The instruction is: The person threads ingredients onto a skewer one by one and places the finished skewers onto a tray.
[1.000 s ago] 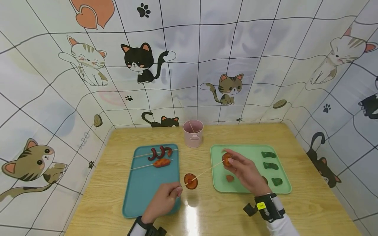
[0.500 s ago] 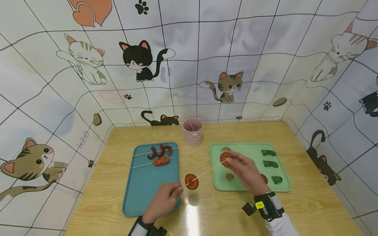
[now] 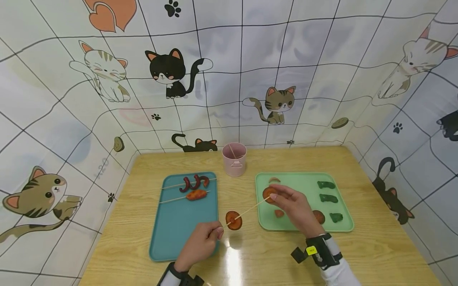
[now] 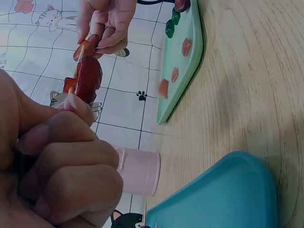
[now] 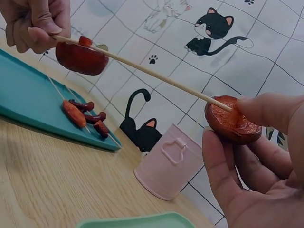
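My left hand [image 3: 202,242] pinches the lower end of a wooden skewer [image 5: 156,75] above the front of the table, beside the teal tray. A reddish-brown mushroom cap [image 3: 234,223] with a short stem is threaded on it, close to the left thumb. My right hand [image 3: 295,206] holds a second mushroom cap [image 5: 232,124] between thumb and fingers, over the light green tray. The skewer's far tip meets this cap's underside near the stem; how deep it goes in cannot be told. In the left wrist view the left fingers [image 4: 76,166] are tightly curled.
The teal tray [image 3: 171,238] bears a skewer of curled sausage pieces [image 3: 195,182] and one with an orange-red piece [image 3: 196,194]. The light green tray [image 3: 262,227] carries green pieces [image 3: 328,198], pinkish pieces [image 3: 279,213] and a brown round piece [image 3: 319,217]. Behind stands a pink bucket [image 3: 234,163] with sticks.
My right hand has moved slightly left and toward the left hand with its mushroom, uncovering a pinkish piece and more of the brown round one. The left hand has hardly moved.
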A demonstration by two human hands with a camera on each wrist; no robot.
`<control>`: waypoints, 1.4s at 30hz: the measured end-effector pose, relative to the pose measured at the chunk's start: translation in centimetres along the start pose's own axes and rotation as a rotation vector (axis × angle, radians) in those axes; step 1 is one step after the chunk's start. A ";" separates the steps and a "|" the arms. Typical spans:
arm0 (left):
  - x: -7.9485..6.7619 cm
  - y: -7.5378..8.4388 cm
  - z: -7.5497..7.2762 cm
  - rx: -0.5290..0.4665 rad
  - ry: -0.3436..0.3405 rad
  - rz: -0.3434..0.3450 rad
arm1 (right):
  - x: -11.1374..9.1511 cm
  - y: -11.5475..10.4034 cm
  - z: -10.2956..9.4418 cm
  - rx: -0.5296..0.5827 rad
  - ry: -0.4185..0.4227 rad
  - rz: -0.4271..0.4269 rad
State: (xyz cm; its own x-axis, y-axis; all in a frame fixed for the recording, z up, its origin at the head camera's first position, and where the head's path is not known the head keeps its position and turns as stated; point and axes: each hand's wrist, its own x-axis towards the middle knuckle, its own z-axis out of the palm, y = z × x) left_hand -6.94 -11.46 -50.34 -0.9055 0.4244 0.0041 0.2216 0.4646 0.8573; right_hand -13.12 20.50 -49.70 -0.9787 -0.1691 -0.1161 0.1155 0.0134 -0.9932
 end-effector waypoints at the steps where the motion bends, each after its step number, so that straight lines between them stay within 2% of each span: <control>1: 0.0 0.0 0.1 0.002 0.004 0.004 | 0.0 0.0 0.1 -0.004 0.009 0.015; 10: 0.1 -0.1 0.6 0.013 0.059 0.007 | -0.3 0.0 1.2 -0.009 0.106 0.091; 17: 0.2 -0.4 1.0 0.017 0.089 -0.008 | -0.5 0.6 2.0 0.030 0.169 0.156; 20: 0.2 -0.5 1.2 0.024 0.103 -0.013 | -0.6 1.0 2.2 0.059 0.163 0.146; 27: 0.2 -0.6 1.5 0.042 0.130 -0.027 | -0.7 1.6 2.7 0.209 0.146 0.111; 42: 0.5 -1.2 2.0 0.052 0.160 -0.041 | -0.6 1.7 3.3 0.234 0.160 0.109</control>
State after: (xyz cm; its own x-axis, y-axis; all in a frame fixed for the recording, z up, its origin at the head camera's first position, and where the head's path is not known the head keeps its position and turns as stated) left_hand -6.92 -10.29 -52.39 -0.9593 0.2769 0.0548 0.1977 0.5203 0.8308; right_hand -11.80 17.34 -51.26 -0.9705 -0.0218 -0.2401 0.2393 -0.2081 -0.9484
